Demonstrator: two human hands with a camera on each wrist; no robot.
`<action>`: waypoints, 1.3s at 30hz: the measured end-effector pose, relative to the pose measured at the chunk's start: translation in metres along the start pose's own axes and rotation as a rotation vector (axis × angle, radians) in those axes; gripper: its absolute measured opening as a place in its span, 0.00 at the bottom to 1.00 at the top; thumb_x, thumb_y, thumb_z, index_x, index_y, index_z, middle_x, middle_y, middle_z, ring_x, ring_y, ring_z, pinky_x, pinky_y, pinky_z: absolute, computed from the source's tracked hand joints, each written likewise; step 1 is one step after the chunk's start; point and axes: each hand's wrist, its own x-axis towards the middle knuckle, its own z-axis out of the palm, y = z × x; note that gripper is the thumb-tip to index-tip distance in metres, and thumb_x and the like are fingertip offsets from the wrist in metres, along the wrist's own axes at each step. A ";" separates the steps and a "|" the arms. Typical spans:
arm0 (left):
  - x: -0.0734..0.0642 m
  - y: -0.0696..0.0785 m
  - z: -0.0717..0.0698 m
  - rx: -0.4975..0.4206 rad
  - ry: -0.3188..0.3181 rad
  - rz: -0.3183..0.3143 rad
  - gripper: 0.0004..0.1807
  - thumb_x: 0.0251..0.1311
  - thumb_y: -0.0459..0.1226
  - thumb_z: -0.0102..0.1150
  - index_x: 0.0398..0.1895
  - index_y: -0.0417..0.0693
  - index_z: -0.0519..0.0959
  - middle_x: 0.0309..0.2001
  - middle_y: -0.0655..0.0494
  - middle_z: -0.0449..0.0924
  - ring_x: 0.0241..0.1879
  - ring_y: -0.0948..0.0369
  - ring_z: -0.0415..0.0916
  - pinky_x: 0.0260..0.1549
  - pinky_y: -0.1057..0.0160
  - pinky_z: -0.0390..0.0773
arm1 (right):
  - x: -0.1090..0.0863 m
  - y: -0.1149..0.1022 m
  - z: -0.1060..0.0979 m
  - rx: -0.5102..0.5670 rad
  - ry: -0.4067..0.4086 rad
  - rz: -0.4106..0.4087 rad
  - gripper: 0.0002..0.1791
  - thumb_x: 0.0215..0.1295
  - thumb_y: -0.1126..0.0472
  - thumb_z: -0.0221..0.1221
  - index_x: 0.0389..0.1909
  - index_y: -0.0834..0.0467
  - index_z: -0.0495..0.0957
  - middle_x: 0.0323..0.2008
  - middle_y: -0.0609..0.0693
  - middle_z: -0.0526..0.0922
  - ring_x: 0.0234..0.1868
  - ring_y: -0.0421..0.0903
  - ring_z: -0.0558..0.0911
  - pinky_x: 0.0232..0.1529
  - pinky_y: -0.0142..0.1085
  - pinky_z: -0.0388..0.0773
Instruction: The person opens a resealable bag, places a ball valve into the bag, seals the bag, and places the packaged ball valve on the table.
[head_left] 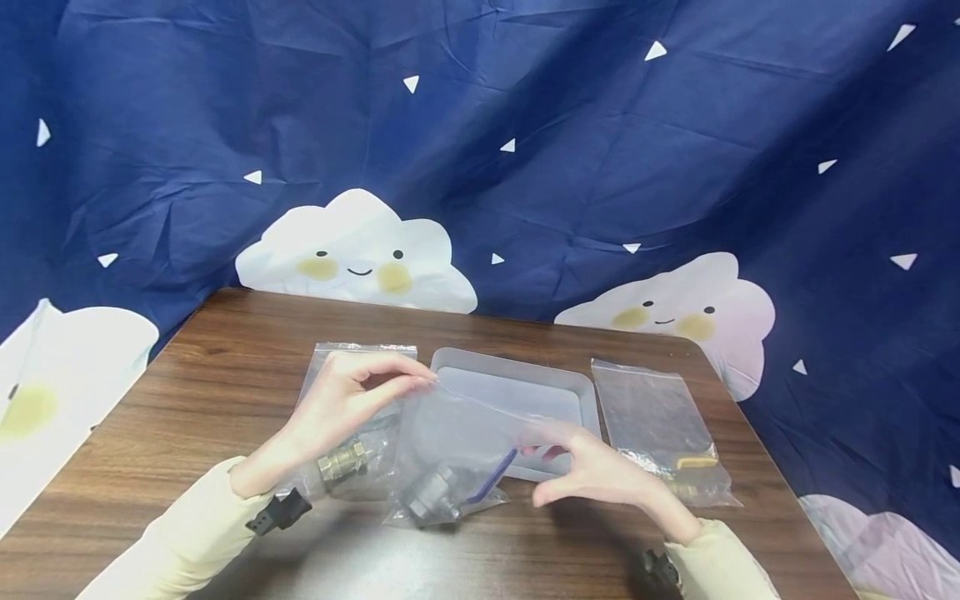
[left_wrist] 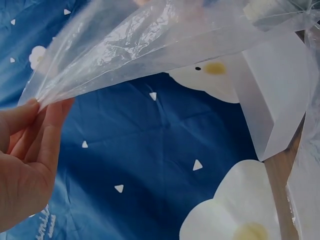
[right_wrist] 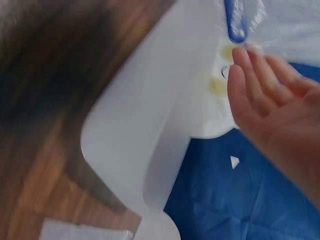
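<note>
My left hand [head_left: 348, 400] pinches the top corner of a clear plastic bag [left_wrist: 125, 55] between thumb and fingers. In the bottom of that bag lies a grey metal ball valve [head_left: 435, 493] with a blue lever handle [head_left: 491, 477]. The bag hangs stretched from the left hand across the front of the tray. My right hand [head_left: 588, 467] is at the bag's other side, fingers loosely bent and thumb apart, holding nothing. In the right wrist view its fingertips [right_wrist: 240, 56] are close to the end of the blue handle.
Behind the bag stands a shallow grey-white tray [head_left: 588, 392]. Left of it lies a clear zip bag [head_left: 326, 354] with a brass fitting [head_left: 341, 461]. On the right is another zip bag [head_left: 652, 408] holding a yellow-handled piece [head_left: 696, 462]. A blue cloth [head_left: 525, 208] hangs behind the wooden table [head_left: 187, 392].
</note>
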 end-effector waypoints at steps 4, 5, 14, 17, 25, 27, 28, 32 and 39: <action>-0.001 -0.001 -0.001 -0.005 0.006 -0.038 0.07 0.60 0.33 0.66 0.39 0.53 0.87 0.37 0.59 0.89 0.36 0.72 0.84 0.37 0.72 0.84 | 0.008 -0.002 0.019 -0.178 0.112 0.052 0.19 0.57 0.49 0.70 0.46 0.54 0.81 0.35 0.47 0.84 0.33 0.37 0.80 0.33 0.28 0.80; -0.001 -0.001 -0.001 -0.006 0.009 -0.054 0.07 0.60 0.34 0.66 0.39 0.54 0.87 0.37 0.60 0.89 0.36 0.72 0.85 0.37 0.72 0.85 | 0.011 -0.002 0.024 -0.202 0.132 0.067 0.16 0.58 0.50 0.70 0.43 0.54 0.82 0.33 0.46 0.84 0.31 0.35 0.79 0.30 0.27 0.79; -0.004 -0.005 -0.012 -0.138 0.026 -0.282 0.05 0.60 0.40 0.68 0.39 0.55 0.87 0.38 0.62 0.89 0.41 0.66 0.87 0.42 0.66 0.86 | 0.016 -0.014 0.043 -0.216 0.226 0.148 0.08 0.61 0.53 0.67 0.31 0.53 0.81 0.26 0.43 0.83 0.26 0.29 0.76 0.28 0.25 0.77; -0.005 -0.007 -0.016 -0.176 0.031 -0.331 0.07 0.61 0.40 0.67 0.40 0.51 0.87 0.38 0.60 0.90 0.39 0.64 0.88 0.41 0.63 0.87 | 0.015 -0.021 0.044 -0.140 0.206 0.191 0.08 0.65 0.53 0.64 0.35 0.53 0.80 0.29 0.44 0.84 0.29 0.29 0.78 0.30 0.26 0.77; -0.007 -0.016 -0.023 -0.206 0.034 -0.356 0.09 0.63 0.39 0.65 0.43 0.45 0.85 0.36 0.58 0.90 0.37 0.62 0.88 0.39 0.61 0.88 | 0.021 -0.029 0.052 0.127 0.194 0.361 0.18 0.68 0.53 0.61 0.45 0.64 0.74 0.31 0.57 0.87 0.30 0.48 0.87 0.32 0.34 0.86; -0.007 -0.018 -0.024 -0.204 0.039 -0.362 0.09 0.63 0.40 0.65 0.42 0.45 0.85 0.35 0.59 0.90 0.37 0.61 0.88 0.39 0.61 0.88 | 0.023 -0.030 0.054 0.190 0.217 0.368 0.19 0.68 0.55 0.61 0.46 0.68 0.72 0.31 0.60 0.87 0.30 0.52 0.88 0.32 0.35 0.87; -0.007 -0.020 -0.024 -0.198 0.040 -0.366 0.09 0.63 0.40 0.65 0.42 0.46 0.85 0.35 0.60 0.90 0.36 0.62 0.88 0.39 0.61 0.87 | 0.024 -0.030 0.055 0.219 0.230 0.373 0.19 0.68 0.57 0.61 0.46 0.69 0.72 0.31 0.62 0.87 0.31 0.53 0.88 0.33 0.35 0.87; -0.007 -0.026 -0.027 -0.180 0.041 -0.383 0.10 0.64 0.41 0.64 0.43 0.47 0.86 0.35 0.61 0.90 0.36 0.62 0.87 0.38 0.62 0.87 | 0.027 -0.031 0.058 0.338 0.262 0.390 0.16 0.67 0.64 0.61 0.46 0.73 0.72 0.35 0.66 0.85 0.34 0.54 0.89 0.37 0.33 0.87; -0.007 -0.031 -0.029 -0.164 0.050 -0.399 0.10 0.64 0.43 0.64 0.42 0.48 0.86 0.35 0.61 0.90 0.35 0.62 0.87 0.37 0.61 0.87 | 0.027 -0.030 0.061 0.439 0.255 0.401 0.19 0.68 0.63 0.60 0.49 0.76 0.74 0.40 0.68 0.85 0.39 0.57 0.88 0.40 0.36 0.88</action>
